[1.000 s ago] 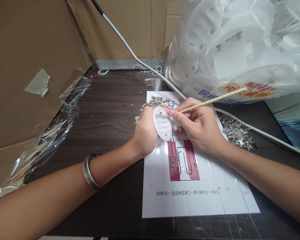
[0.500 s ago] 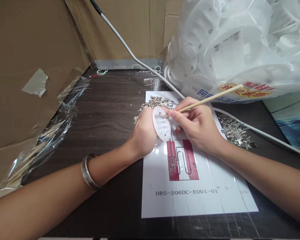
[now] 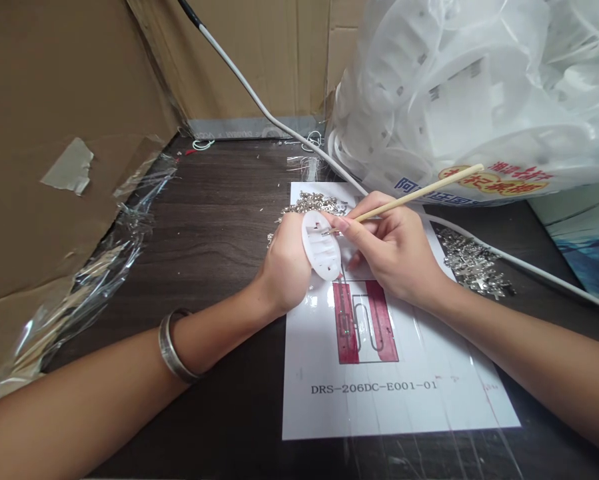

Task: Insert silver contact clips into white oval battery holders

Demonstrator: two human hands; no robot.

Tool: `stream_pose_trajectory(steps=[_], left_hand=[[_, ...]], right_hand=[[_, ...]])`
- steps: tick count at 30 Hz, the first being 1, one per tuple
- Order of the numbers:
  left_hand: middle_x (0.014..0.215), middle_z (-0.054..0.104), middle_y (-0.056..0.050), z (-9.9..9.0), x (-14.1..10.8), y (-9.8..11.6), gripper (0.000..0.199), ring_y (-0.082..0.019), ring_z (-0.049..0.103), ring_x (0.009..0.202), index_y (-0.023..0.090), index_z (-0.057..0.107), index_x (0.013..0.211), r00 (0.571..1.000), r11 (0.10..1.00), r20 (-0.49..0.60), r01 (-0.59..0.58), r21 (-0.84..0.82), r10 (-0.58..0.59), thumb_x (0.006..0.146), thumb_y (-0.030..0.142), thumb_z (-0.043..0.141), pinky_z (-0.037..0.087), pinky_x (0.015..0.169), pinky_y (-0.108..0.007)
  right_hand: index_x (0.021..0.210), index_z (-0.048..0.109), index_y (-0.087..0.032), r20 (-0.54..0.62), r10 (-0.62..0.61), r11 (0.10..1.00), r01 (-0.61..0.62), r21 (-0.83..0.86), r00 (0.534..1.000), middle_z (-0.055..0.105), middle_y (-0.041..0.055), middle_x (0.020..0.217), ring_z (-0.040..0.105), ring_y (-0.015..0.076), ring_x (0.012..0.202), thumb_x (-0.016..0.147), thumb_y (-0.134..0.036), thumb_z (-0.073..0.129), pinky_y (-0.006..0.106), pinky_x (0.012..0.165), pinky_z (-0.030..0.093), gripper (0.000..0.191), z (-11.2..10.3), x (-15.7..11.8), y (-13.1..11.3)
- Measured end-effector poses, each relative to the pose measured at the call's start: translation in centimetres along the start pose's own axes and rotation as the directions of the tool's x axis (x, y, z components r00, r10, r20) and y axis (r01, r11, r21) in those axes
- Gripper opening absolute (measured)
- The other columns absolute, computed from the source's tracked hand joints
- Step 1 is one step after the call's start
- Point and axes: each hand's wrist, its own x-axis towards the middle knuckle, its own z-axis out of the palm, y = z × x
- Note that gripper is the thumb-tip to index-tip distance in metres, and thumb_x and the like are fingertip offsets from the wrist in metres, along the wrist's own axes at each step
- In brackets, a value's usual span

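Observation:
My left hand (image 3: 286, 263) is closed around the edge of a white oval plastic part (image 3: 321, 248), its slotted and ribbed face tilted toward me. Pinched in my right hand (image 3: 396, 243) is a thin wooden stick (image 3: 422, 195), slanting up to the right. The stick's lower end is at the upper part of the plastic face, where a small metal piece (image 3: 326, 233) shows; whether that piece is seated in a slot I cannot tell. Behind my left hand lies a pile of small metal pieces (image 3: 312, 202).
Under my hands lies a printed sheet (image 3: 359, 413) with a red-and-white diagram. Another heap of metal pieces (image 3: 474, 263) is at right. A bulging clear bag (image 3: 459, 113) of white plastic parts stands behind. A white cable (image 3: 259, 103) crosses the dark table (image 3: 219, 187); cardboard (image 3: 69, 80) walls the left.
The stick's upper end has tipped slightly upward and left. My left hand and the plastic part have shifted a little to the left. Both grips are the same.

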Motion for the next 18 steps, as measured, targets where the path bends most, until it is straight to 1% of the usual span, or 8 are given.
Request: stream_pose_trajectory(steps=[4,8,10,13,14,18], left_hand=[[0.056,0.06,0.0,0.1,-0.09,0.37,0.031,-0.014,0.055,0.057,0.021,0.052,0.07,1.0,1.0,-0.027,-0.004,-0.022,0.003,0.078,0.05,0.056,0.041,0.056,-0.03],[0.048,0.05,0.003,0.38,-0.04,0.68,0.027,-0.015,0.056,0.056,0.022,0.048,0.066,1.0,0.997,0.003,0.009,-0.082,-0.009,0.075,0.047,0.055,0.044,0.056,-0.031],[0.05,0.053,0.002,0.51,0.0,0.66,0.028,-0.015,0.055,0.055,0.023,0.048,0.065,0.999,0.997,-0.037,0.026,-0.079,-0.029,0.073,0.049,0.055,0.044,0.055,-0.031],[0.059,0.064,0.0,0.54,0.02,0.46,0.031,-0.015,0.057,0.059,0.021,0.054,0.07,0.989,0.999,-0.14,0.036,-0.041,-0.041,0.071,0.052,0.058,0.045,0.055,-0.031],[0.06,0.065,-0.001,0.51,0.04,0.4,0.032,-0.016,0.058,0.06,0.021,0.055,0.072,0.987,0.999,-0.157,0.035,-0.03,-0.039,0.071,0.053,0.058,0.045,0.056,-0.031],[0.06,0.064,-0.002,0.51,0.18,0.45,0.035,-0.017,0.06,0.061,0.021,0.053,0.067,0.984,0.995,-0.148,0.09,-0.043,-0.095,0.067,0.056,0.059,0.048,0.055,-0.031]], right_hand=[[0.078,0.061,-0.02,-0.007,-0.008,0.999,0.008,-0.044,1.0,0.057,-0.0054,0.057,0.051,0.0065,0.044,0.084,-0.051,0.087,0.019,0.036,0.042,0.042,-0.11,-0.01,0.11],[0.078,0.06,-0.02,0.007,-0.011,0.998,0.011,-0.06,1.0,0.056,-0.0054,0.057,0.049,0.0064,0.044,0.084,-0.054,0.086,0.019,0.036,0.039,0.044,-0.18,0.12,0.14],[0.079,0.059,-0.02,0.023,-0.017,0.998,0.018,-0.065,1.0,0.055,-0.0057,0.057,0.048,0.0064,0.044,0.085,-0.054,0.085,0.019,0.036,0.037,0.043,-0.21,0.19,0.16],[0.079,0.058,-0.02,0.027,-0.02,0.997,0.022,-0.068,0.999,0.055,-0.0059,0.056,0.049,0.0068,0.045,0.086,-0.054,0.084,0.019,0.037,0.039,0.043,-0.2,0.21,0.19],[0.079,0.059,-0.02,0.022,-0.019,0.997,0.02,-0.069,1.0,0.055,-0.0057,0.056,0.05,0.0071,0.045,0.086,-0.054,0.084,0.019,0.037,0.04,0.042,-0.16,0.19,0.19],[0.076,0.06,-0.02,-0.011,-0.029,0.997,0.028,-0.077,1.0,0.057,-0.0055,0.057,0.052,0.0068,0.045,0.085,-0.052,0.085,0.019,0.037,0.041,0.042,0.06,0.08,0.21]])
